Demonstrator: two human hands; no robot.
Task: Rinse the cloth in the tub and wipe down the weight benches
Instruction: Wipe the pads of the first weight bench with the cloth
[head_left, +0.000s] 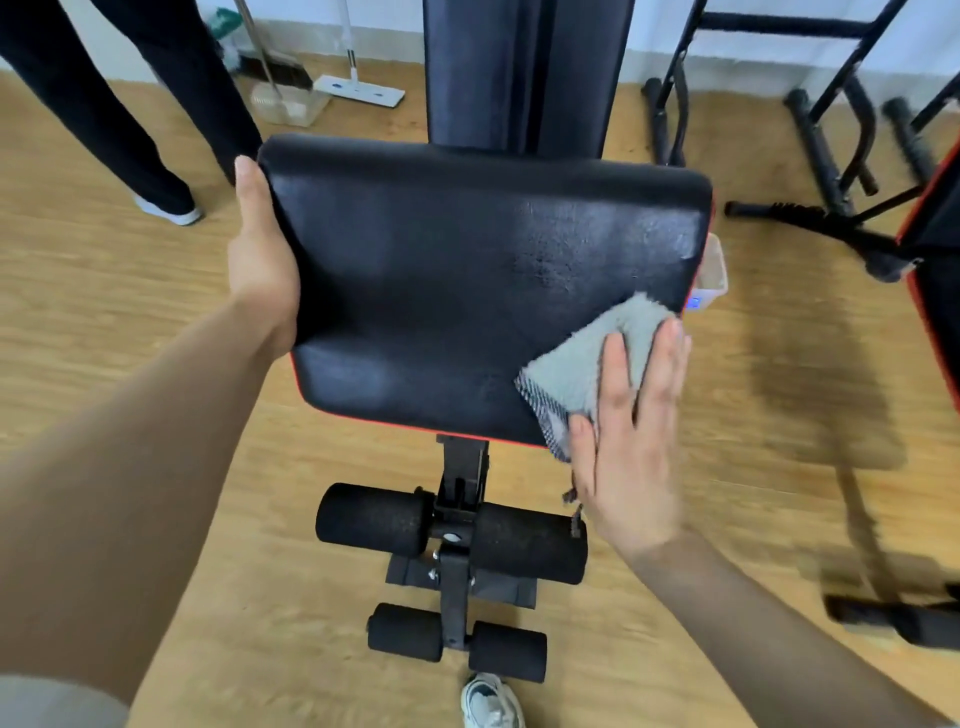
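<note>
Floor: pale wood planks, fills the view.

Weight bench, seen from its foot end. Black seat pad with red piping along the near edge, surface creased and shiny. Dark backrest rises behind it, nearly upright. Below the seat, on the black post: an upper pair of foam rollers and a smaller lower pair.

Black metal rack on the floor at far right. A second, red-trimmed bench is cut off by the right edge.

Another person's legs in dark trousers, far left, standing well apart from the bench.

Left hand: on the seat pad's left edge, thumb lying along the side. Fingers are out of sight under the pad; grip reads as clamped on that edge.

Right hand: flat, fingers straight and together, grip apart, palm down on the cloth.

Cloth: grey, fluffy, folded, with a striped hem. Lies on the near right corner of the seat pad, partly under the right hand, hem hanging over the pad's edge.

Flat mop and broom by the far wall.

Tub: clear plastic, on the floor just beyond the pad's right edge, mostly hidden. Contents cannot be told.

Shoe: white, bottom edge.
</note>
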